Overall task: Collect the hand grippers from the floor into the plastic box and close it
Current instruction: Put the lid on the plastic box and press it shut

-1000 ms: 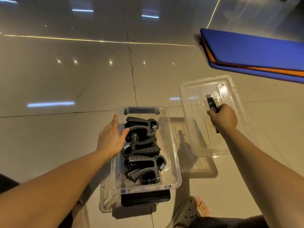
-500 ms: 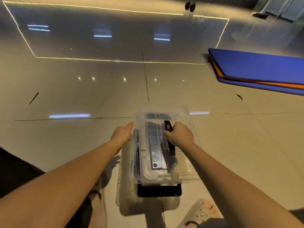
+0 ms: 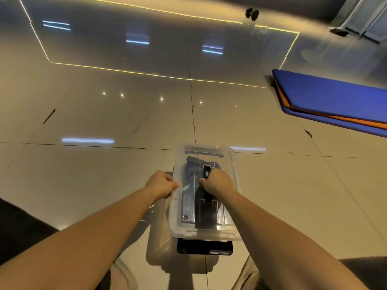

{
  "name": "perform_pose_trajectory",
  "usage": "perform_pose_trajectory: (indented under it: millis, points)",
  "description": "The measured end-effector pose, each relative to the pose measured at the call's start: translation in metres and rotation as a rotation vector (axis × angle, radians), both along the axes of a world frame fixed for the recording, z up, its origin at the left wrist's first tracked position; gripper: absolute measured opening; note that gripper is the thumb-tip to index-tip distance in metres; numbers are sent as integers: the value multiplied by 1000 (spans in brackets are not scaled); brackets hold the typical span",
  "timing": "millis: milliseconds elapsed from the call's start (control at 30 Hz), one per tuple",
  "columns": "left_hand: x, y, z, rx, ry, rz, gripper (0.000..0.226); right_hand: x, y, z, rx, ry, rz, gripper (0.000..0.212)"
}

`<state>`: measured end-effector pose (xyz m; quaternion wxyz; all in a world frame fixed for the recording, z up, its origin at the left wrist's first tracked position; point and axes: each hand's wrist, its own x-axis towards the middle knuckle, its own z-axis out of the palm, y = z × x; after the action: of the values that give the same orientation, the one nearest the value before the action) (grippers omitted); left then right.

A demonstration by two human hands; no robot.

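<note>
Lid (image 3: 230, 164) now covers plastic box (image 3: 159, 254) (left hand (image 3: 162, 184) pinching its edge).

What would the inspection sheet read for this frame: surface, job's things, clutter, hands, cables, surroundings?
Surface: glossy tiled floor, ceiling lights reflected.
Job's things: clear lid sits on the plastic box; dark hand grippers show through it; black latch at the near end, whether fastened cannot be told.
Clutter: small dark object far off on the floor.
Hands: left hand grips the lid's left edge; right hand grips the black handle on top.
Cables: nothing seen.
Surroundings: blue mat with an orange layer, at right; yellow line on the floor.
</note>
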<state>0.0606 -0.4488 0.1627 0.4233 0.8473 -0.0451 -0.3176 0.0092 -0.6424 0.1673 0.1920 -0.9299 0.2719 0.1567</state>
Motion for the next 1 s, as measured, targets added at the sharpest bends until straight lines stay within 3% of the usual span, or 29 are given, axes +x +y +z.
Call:
perform_pose_trajectory:
  millis: [200,333,400,467,567,700,733,867,1000]
  points:
    - [15,-3,4,-27,198,75,10,23,-31,-3,45,90,17,44]
    - [16,-4,-6,-7,154,66,20,54,-68,3,-146,-177,7,43]
    - [12,-7,-14,-7,65,78,31,74,-87,0,-162,-315,53,38]
    - [7,-8,-18,-38,37,118,35,93,-104,-5,-139,-366,136,46]
    - [0,0,-21,-49,75,141,45,117,-122,-16,32,-203,233,74]
    - [-28,13,-28,-16,102,183,95,145,-132,-23,254,10,310,87]
    - [-38,12,-29,-20,125,208,94,151,-132,-21,289,63,344,86]
    - [-78,-3,-29,-36,233,324,48,166,-138,-25,318,220,464,82]
    - [-109,-18,-32,-50,216,502,56,167,-140,-26,330,74,495,79]
